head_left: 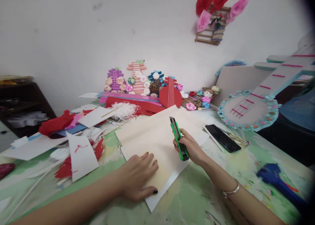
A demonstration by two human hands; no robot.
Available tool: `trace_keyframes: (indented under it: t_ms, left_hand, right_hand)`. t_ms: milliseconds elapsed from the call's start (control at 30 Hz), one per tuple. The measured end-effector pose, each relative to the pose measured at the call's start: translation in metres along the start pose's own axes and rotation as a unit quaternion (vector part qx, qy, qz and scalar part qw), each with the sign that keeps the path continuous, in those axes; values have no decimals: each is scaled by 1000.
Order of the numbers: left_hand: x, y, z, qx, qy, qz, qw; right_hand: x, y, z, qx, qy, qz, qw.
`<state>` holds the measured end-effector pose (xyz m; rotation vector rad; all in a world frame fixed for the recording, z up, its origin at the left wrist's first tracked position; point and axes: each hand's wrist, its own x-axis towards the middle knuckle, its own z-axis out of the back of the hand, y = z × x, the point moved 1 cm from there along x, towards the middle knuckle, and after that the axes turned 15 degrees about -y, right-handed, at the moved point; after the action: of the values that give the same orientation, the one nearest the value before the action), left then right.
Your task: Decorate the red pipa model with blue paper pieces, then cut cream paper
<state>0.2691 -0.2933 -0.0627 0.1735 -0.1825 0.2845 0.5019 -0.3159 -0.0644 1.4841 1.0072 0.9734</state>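
My right hand [190, 146] is wrapped round a green and black utility knife [175, 129], held above the paper with its blade end pointing up and away from me. Flat on a cream sheet of paper [147, 129] rests my left hand [140, 175], fingers spread and thumb near the sheet's front edge. Beneath the cream sheet lies a white sheet [161, 192], showing along the near and left edges. The paper sits on a green painted table [194, 198].
A black phone [222, 138] and a blue glue gun [278, 182] lie to the right. Paper scraps [82, 156] and white string [124, 110] cover the left. Behind stand craft instruments, including a red one [170, 95]; a large lute-like piece [248, 110] leans at right.
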Motion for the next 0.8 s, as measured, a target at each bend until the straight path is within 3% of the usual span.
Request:
trace_keyframes:
  t_ms: [200, 333, 500, 633, 700, 800]
  left_hand:
    - [0, -1, 2, 0, -3, 1, 1000]
    - [0, -1, 1, -10, -6, 6, 1000]
    - [-3, -4, -3, -18, -5, 7, 1000]
    - [-7, -5, -4, -21, -15, 1, 1000]
    - [-8, -5, -5, -17, -15, -3, 1000]
    - [-9, -3, -7, -16, -18, -8, 1000]
  right_hand:
    - [0, -1, 0, 1, -2, -6, 1000]
    - [-4, 6, -2, 86, 2, -36, 996]
    - [-9, 21, -2, 149, 70, -51, 985]
    - [-7, 23, 3, 174, 123, -21, 977]
    - [-4, 19, 6, 164, 116, -3, 980]
    - [0, 11, 11, 132, 42, 13, 990]
